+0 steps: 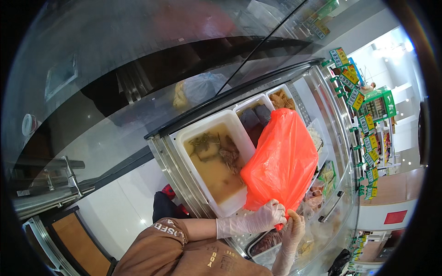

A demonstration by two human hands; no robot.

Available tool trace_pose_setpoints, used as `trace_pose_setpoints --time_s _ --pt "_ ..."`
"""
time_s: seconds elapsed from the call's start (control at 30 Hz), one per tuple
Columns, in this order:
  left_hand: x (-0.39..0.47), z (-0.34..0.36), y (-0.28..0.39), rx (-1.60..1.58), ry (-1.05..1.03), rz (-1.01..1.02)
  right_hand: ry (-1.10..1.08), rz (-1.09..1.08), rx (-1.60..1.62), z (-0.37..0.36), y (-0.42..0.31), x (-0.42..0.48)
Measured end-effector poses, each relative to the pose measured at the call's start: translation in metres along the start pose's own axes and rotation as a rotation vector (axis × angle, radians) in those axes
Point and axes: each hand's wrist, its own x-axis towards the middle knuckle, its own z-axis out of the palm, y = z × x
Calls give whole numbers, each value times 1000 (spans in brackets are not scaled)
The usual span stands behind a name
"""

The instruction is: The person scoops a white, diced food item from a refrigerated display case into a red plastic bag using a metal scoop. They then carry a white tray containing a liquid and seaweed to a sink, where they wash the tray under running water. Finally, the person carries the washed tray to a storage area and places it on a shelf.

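A bulging red plastic bag (283, 155) spreads over the trays, its contents hidden. My left hand (274, 214), in a clear disposable glove, pinches the gathered neck of the bag. Close beside it, my right hand (294, 224), gloved too, grips the same gathered end. Left of the bag lies a white tray (186, 155) of brown broth with dark pieces of food (228, 155) in it. Behind it is a smaller white tray with dark, reddish-brown blocks (253, 122), partly covered by the bag. A further tray holds tan, ridged food (281, 100).
A curved glass front (340, 214) encloses the display case on the right, with several price signs (371, 141) along its edge. A metal tray of dark meat (266, 243) and bagged foods (312, 200) lie near my hands. A metal rail (183, 176) edges the case.
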Motion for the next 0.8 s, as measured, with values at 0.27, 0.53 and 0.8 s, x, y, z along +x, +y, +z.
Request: trace_pose_setpoints --time_s 0.27,0.53,0.8 --pt "7 -1 13 -265 52 -317 54 781 874 25 8 -51" --pt "21 -12 7 168 -124 18 61 117 451 21 19 -5" --pt "33 0 -4 314 -237 449 -325 210 782 9 66 -3"
